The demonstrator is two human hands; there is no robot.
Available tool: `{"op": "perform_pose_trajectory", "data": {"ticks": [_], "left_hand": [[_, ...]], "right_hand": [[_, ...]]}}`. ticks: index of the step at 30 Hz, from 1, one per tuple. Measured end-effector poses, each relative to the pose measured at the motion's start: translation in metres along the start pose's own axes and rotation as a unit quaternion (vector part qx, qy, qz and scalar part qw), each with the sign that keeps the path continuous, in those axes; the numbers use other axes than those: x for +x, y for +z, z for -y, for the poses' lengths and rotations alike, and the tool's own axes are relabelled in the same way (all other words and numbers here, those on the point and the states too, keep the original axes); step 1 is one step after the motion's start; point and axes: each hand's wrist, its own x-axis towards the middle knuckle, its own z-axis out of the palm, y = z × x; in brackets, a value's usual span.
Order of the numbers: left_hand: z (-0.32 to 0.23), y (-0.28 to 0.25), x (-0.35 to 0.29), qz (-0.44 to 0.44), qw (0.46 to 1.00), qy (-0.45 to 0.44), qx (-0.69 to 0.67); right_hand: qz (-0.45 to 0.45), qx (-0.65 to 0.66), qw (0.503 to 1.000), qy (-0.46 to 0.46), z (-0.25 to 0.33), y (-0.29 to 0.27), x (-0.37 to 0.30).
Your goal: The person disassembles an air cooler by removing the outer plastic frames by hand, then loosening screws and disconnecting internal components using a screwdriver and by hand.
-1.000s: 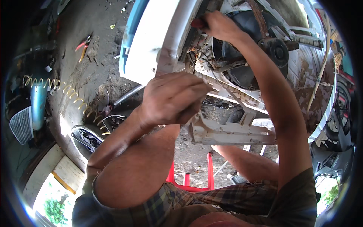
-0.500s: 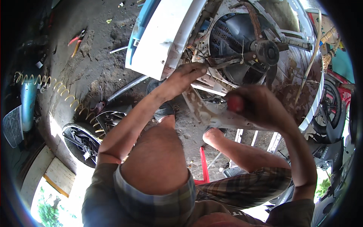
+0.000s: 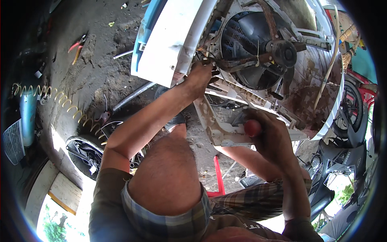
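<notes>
Right hand (image 3: 273, 139) drawn back; pliers (image 3: 80, 47) on floor (image 3: 96, 26).

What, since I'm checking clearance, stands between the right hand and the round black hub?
In this view, a whitish frame rail crosses between the right hand and the round black hub; depth can't be judged.

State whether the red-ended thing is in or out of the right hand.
In: its round red end juts from the curled right hand. The rest of it is hidden.
</notes>
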Motion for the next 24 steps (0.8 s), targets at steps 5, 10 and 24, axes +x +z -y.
{"op": "perform_pose_trajectory", "data": {"ticks": [5, 10, 24], "left_hand": [[-0.004, 0.008, -0.004, 0.01, 0.997, -0.014, -0.074], [0.008, 0.018, 0.002, -0.01, 0.991, -0.021, -0.135], [0.003, 0.028, -0.013, -0.052, 0.974, 0.01, -0.219]], "right_hand": [[0.019, -0.012, 1.0, 0.009, 0.009, 0.002, 0.001], [0.044, -0.026, 0.999, -0.005, 0.009, 0.005, -0.001], [0.092, -0.042, 0.995, 0.011, 0.006, 0.005, -0.002]]}}
